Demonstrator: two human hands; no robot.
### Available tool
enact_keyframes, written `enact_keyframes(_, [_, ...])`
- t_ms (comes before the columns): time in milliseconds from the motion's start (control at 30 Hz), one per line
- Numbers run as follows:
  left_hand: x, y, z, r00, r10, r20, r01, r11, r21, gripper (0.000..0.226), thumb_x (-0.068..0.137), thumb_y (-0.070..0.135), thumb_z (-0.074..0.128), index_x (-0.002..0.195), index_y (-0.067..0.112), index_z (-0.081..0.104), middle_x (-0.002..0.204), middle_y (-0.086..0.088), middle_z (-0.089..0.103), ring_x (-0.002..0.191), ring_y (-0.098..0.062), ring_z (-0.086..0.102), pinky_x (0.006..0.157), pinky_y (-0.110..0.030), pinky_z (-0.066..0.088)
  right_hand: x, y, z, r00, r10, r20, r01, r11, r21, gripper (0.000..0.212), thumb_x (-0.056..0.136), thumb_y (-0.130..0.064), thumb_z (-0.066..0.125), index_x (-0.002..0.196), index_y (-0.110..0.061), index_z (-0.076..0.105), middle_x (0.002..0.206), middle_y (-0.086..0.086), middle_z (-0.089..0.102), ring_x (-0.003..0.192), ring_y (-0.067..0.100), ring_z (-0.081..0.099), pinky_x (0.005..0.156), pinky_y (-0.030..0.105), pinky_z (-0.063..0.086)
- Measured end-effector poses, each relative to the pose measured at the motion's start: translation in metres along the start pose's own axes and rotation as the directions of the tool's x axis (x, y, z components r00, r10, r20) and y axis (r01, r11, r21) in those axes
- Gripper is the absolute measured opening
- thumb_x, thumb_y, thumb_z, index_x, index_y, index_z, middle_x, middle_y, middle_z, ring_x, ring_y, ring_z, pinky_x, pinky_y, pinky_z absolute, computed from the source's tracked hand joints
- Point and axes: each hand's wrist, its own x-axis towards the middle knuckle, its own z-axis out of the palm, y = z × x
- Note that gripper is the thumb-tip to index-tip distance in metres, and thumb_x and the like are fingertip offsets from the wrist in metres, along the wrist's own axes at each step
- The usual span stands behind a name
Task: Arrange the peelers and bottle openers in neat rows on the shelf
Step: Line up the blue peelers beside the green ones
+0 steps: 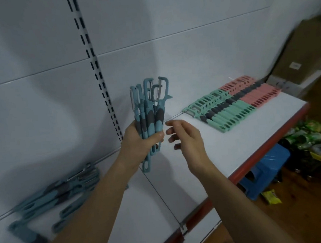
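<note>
Here, left hand (138, 144) fingers grip blue peelers (150, 106) above the shelf (228, 150), right hand (188, 138) fingers spread.

A small shop, seen at its display shelving. A white metal shelf (237, 145) with a red front edge stands against a white back panel (29, 46) that carries a slotted upright strip (94, 69). Many identical green peelers (228, 112) and pink peelers (255, 91) lie in tight rows like stock, and blue peelers (60, 191) lie in a loose pile at the left. Brown cardboard boxes (306, 50) stand past the shelf's far end. Below, on a wooden floor (315, 224), are a blue plastic stool (267, 169) and a heap of green packaged goods (312, 141).
</note>
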Motion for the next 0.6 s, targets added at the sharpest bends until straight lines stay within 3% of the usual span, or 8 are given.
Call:
enact_keyframes(133, [-0.002, -0.006, 0.026, 0.985, 0.02, 0.171, -0.023, 1.0, 0.013, 0.037, 0.085, -0.003, 0.075, 0.115, 0.017, 0.066, 0.098, 0.004, 0.076, 0.094, -0.012, 0.072, 0.077, -0.022, 0.056, 0.009, -0.008, -0.013, 0.994, -0.078, -0.079, 0.079, 0.997, 0.004, 0.013, 0.097, -0.016, 0.066, 0.085, -0.013, 0.065, 0.076, 0.001, 0.065, 0.07, 0.01, 0.06, 0.061, 0.022, 0.049])
enact_keyframes(267, [0.008, -0.015, 0.043, 0.997, -0.042, 0.069, 0.049, 0.994, -0.099, 0.029, 0.087, 0.003, 0.076, 0.111, 0.016, 0.064, 0.096, -0.002, 0.074, 0.092, -0.022, 0.072, 0.08, -0.037, 0.061, 0.014, -0.008, -0.029, 0.975, -0.095, -0.201, 0.107, 0.993, 0.048, 0.02, 0.102, -0.018, 0.059, 0.091, -0.002, 0.059, 0.086, 0.024, 0.063, 0.077, 0.03, 0.065, 0.074, 0.046, 0.058])
enact_keyframes(333, [0.015, -0.019, 0.048, 0.998, -0.058, -0.018, 0.055, 0.987, -0.151, 0.023, 0.087, 0.001, 0.075, 0.104, 0.013, 0.063, 0.088, -0.001, 0.072, 0.083, -0.017, 0.069, 0.073, -0.033, 0.06, 0.015, -0.01, -0.039, 0.965, -0.083, -0.248, 0.114, 0.987, 0.116, 0.019, 0.106, -0.018, 0.051, 0.098, -0.001, 0.056, 0.082, 0.016, 0.06, 0.072, 0.026, 0.068, 0.07, 0.04, 0.062])
enact_keyframes(400, [0.021, -0.023, 0.054, 0.998, -0.013, -0.069, 0.003, 0.988, -0.152, 0.023, 0.087, -0.001, 0.074, 0.104, 0.009, 0.062, 0.087, 0.003, 0.071, 0.077, -0.011, 0.066, 0.068, -0.026, 0.057, 0.017, -0.009, -0.049, 0.957, -0.082, -0.277, 0.106, 0.992, 0.073, 0.017, 0.106, -0.02, 0.05, 0.099, -0.007, 0.059, 0.078, 0.003, 0.057, 0.064, 0.02, 0.062, 0.06, 0.034, 0.057])
enact_keyframes(500, [0.032, -0.027, 0.064, 0.994, 0.068, -0.086, -0.079, 0.989, -0.128, 0.034, 0.089, -0.003, 0.071, 0.113, 0.021, 0.061, 0.105, 0.01, 0.074, 0.099, -0.013, 0.069, 0.087, -0.033, 0.056, 0.024, 0.004, -0.063, 0.954, -0.045, -0.296, 0.019, 0.996, -0.092, 0.011, 0.101, -0.02, 0.056, 0.104, -0.018, 0.066, 0.079, -0.006, 0.059, 0.063, 0.014, 0.06, 0.055, 0.027, 0.049])
enact_keyframes(600, [0.046, -0.032, 0.078, 0.989, 0.119, -0.09, -0.13, 0.984, -0.123, 0.039, 0.09, -0.005, 0.069, 0.119, 0.019, 0.06, 0.113, 0.009, 0.074, 0.106, -0.015, 0.069, 0.093, -0.038, 0.056, 0.03, 0.017, -0.073, 0.951, -0.014, -0.309, -0.053, 0.977, -0.206, 0.019, 0.094, -0.012, 0.061, 0.109, -0.024, 0.066, 0.086, -0.005, 0.064, 0.071, 0.019, 0.066, 0.065, 0.033, 0.057])
